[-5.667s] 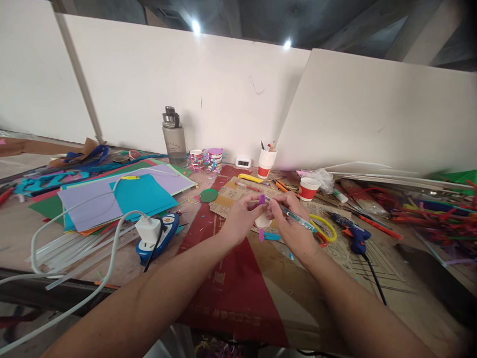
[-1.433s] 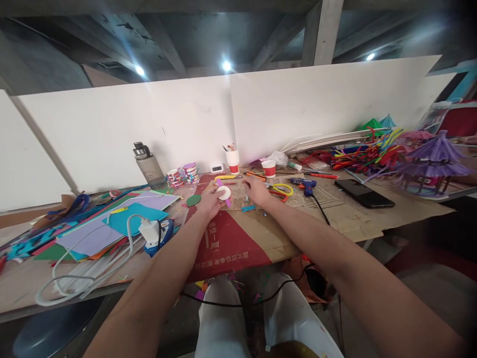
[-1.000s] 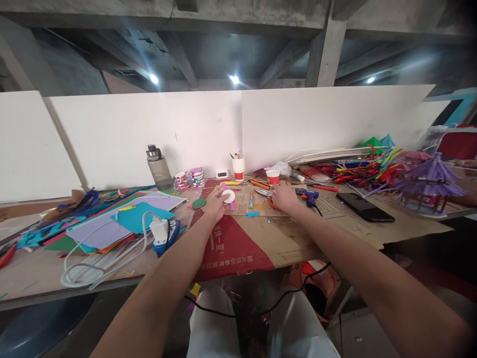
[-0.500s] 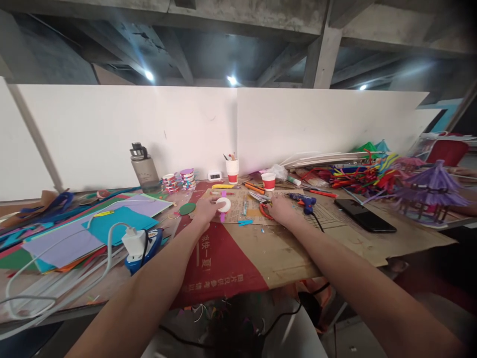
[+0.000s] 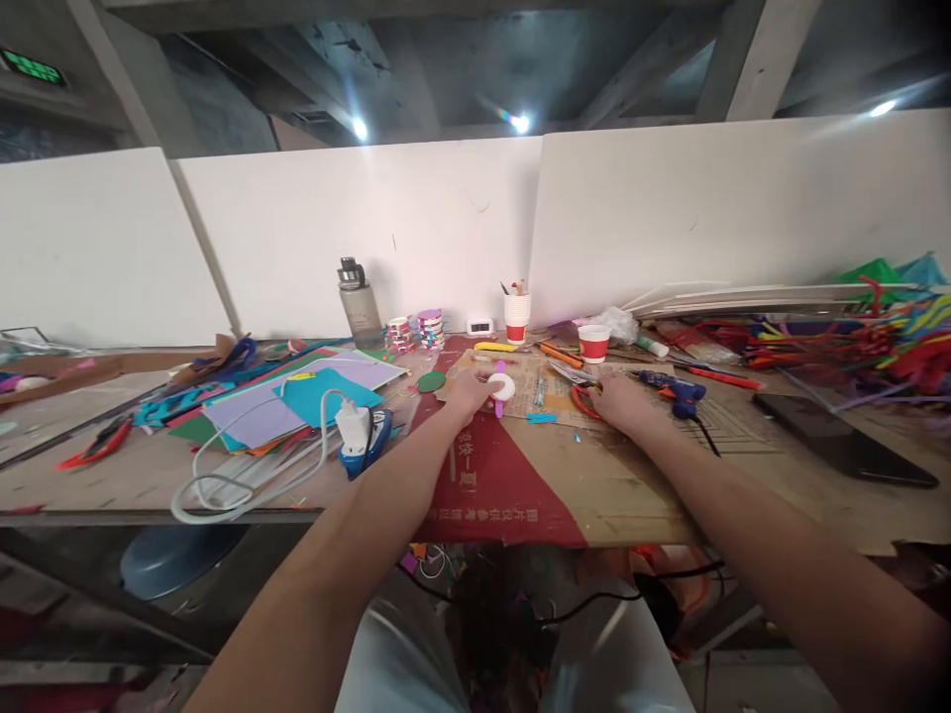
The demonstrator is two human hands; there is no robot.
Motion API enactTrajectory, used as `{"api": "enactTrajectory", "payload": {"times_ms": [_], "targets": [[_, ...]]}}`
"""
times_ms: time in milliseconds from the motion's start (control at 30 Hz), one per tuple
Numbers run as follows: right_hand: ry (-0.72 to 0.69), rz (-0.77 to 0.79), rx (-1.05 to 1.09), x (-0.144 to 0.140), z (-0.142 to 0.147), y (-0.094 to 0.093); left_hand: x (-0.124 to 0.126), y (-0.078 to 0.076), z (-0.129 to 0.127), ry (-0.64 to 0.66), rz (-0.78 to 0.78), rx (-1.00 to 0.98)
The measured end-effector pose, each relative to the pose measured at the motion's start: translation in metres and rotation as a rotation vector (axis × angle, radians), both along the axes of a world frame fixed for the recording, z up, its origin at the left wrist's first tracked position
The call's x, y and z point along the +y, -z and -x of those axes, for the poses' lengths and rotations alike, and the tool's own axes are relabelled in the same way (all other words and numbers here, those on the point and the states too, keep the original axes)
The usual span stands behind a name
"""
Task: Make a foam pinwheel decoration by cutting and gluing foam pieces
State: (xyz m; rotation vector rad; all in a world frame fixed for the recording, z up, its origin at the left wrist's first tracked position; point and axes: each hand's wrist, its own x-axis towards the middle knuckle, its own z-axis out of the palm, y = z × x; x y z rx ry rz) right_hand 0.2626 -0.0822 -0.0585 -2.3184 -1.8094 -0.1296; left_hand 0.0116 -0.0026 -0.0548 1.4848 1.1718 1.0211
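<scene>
My left hand (image 5: 470,396) is closed on the edge of a small white disc (image 5: 503,387). A purple strip (image 5: 499,408) sticks out past the disc at top and bottom, on the cardboard. To the right, my right hand (image 5: 622,401) has its fingers closed at the orange-red handles of scissors (image 5: 581,400), whose metal blades point away to the left; the fingertips are partly hidden. Between the hands lie blue paper scraps (image 5: 542,419) and a thin clear tube-like piece (image 5: 540,392). A green disc (image 5: 430,382) rests left of my left hand.
A blue glue gun (image 5: 680,389) and a black phone (image 5: 843,438) lie at right. Paper cups (image 5: 593,344), a yellow cutter (image 5: 495,347) and a bottle (image 5: 361,309) stand or lie behind. Coloured paper (image 5: 257,406) and a plug with white cable (image 5: 355,429) are at left.
The view has turned left, so everything sits further right in the picture. My left hand stays at the white disc and my right hand at the scissors, with little visible movement.
</scene>
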Motion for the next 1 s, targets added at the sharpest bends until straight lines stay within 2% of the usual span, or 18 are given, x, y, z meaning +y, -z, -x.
{"api": "enactTrajectory", "payload": {"times_ms": [233, 467, 667, 867, 1000], "targets": [[0.027, 0.013, 0.007, 0.000, -0.001, 0.000, 0.001, -0.007, 0.002, -0.076, -0.146, 0.337], [0.022, 0.015, -0.003, -0.002, -0.001, -0.001, -0.006, -0.015, 0.003, -0.047, -0.199, 0.647], [-0.011, -0.037, -0.032, 0.002, -0.010, 0.009, -0.017, -0.023, 0.000, -0.035, -0.235, 0.790], [-0.107, -0.209, -0.070, 0.004, -0.017, 0.016, -0.019, -0.021, 0.000, -0.016, -0.265, 0.882], [-0.156, -0.213, -0.096, 0.004, -0.015, 0.016, -0.019, -0.021, 0.000, -0.008, -0.260, 0.899]]}}
